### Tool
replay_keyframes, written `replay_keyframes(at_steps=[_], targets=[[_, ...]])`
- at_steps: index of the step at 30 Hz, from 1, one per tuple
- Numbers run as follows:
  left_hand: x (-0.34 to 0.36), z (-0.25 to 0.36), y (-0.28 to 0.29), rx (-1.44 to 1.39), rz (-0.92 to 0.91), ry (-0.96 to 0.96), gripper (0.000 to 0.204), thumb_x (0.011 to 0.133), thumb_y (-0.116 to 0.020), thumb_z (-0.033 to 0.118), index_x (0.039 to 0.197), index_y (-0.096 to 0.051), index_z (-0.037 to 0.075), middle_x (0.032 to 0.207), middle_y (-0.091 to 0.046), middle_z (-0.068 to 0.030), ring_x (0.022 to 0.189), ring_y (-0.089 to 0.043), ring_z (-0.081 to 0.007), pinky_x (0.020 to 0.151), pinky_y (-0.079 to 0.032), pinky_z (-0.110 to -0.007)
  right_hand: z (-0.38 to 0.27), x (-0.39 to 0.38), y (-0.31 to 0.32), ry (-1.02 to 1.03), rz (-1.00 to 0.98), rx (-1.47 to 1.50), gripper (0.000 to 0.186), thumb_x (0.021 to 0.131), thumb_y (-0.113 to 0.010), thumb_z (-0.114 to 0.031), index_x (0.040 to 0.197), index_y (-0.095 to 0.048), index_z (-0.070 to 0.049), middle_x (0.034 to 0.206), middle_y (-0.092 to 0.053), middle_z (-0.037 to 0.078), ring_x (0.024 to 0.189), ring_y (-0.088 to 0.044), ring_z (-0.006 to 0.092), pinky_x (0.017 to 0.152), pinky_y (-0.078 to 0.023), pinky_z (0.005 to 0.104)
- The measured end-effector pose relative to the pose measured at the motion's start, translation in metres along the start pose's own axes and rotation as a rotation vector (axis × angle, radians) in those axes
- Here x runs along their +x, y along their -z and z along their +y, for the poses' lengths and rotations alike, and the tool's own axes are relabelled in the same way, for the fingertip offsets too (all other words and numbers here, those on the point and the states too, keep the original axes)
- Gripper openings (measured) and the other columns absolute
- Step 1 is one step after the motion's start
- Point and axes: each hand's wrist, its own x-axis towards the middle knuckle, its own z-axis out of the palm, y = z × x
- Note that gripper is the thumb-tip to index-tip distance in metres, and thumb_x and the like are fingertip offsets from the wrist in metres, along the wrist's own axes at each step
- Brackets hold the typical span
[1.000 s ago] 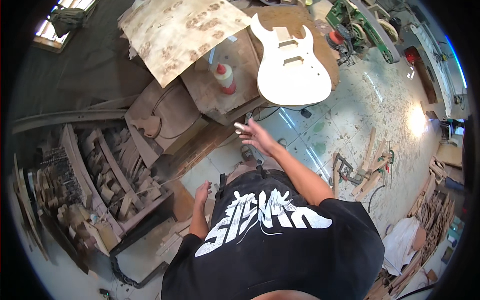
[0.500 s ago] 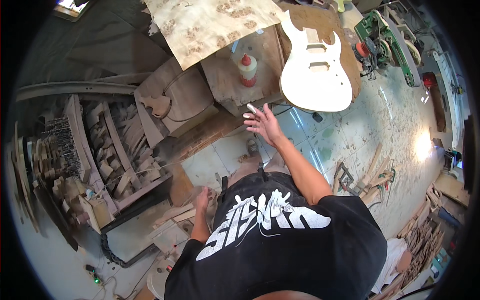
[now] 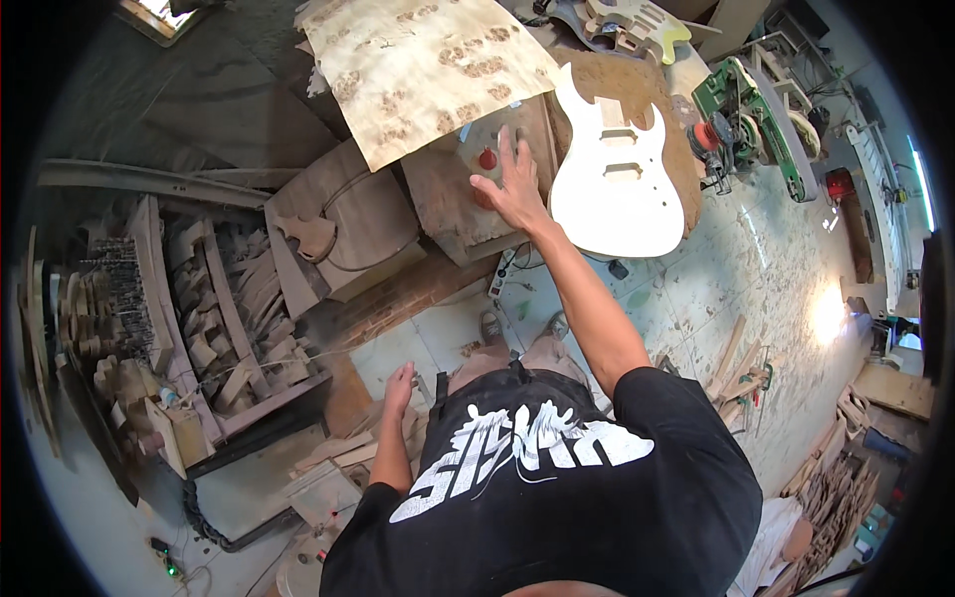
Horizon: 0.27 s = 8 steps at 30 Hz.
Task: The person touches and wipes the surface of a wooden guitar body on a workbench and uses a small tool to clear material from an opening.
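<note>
My right hand (image 3: pixel 512 189) reaches forward over a squeeze bottle (image 3: pixel 486 158) with a red cap. Its fingers are apart and they hide most of the bottle, which stands on a brown worktop (image 3: pixel 438 189). I cannot tell whether they touch it. To the right of this hand lies a pale, unfinished electric guitar body (image 3: pixel 617 214) with cut-out cavities. A large sheet of figured wood veneer (image 3: pixel 428 80) spreads beyond the hand to the left. Low at my left side hangs my left hand (image 3: pixel 400 386), its fingers curled in, with nothing visible in them.
At left a wooden rack (image 3: pixel 214 318) holds many offcuts. A small brown guitar-shaped piece (image 3: pixel 308 237) lies on a panel. A green belt sander (image 3: pixel 761 129) stands at far right. Clamps (image 3: pixel 751 383) and wood strips lie on the floor. Another guitar body (image 3: pixel 637 30) sits at the back.
My right hand has moved forward from in front of the worktop to over the bottle. My left hand has risen slightly, and its fingers look more curled. The view has shifted a little.
</note>
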Motion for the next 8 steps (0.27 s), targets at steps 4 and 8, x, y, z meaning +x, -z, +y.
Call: replay_keyframes(at_steps=[4, 8], targets=[[0.02, 0.038, -0.011, 0.149, 0.107, -0.237, 0.056, 0.102, -0.06, 0.044, 0.134, -0.062, -0.001, 0.123, -0.069, -0.0199, 0.111, -0.067, -0.027, 0.097, -0.052, -0.038, -0.002, -0.002, 0.006, 0.0, 0.072, 0.158, 0.114, 0.083, -0.079, -0.046, 0.166, -0.007, -0.015, 0.157, -0.032, 0.031, 0.142, -0.035, 0.0484, 0.118, -0.031, 0.0536], [0.049, 0.199, -0.06, 0.143, 0.211, -0.625, 0.059, 0.091, -0.076, 0.04, 0.138, -0.06, 0.007, 0.128, -0.07, -0.0178, 0.12, -0.067, -0.0298, 0.106, -0.049, -0.038, -0.001, 0.005, 0.007, -0.116, -0.003, 0.149, 0.119, 0.079, -0.084, -0.042, 0.166, -0.008, -0.012, 0.156, -0.038, 0.023, 0.139, -0.041, 0.0438, 0.118, -0.034, 0.0506]])
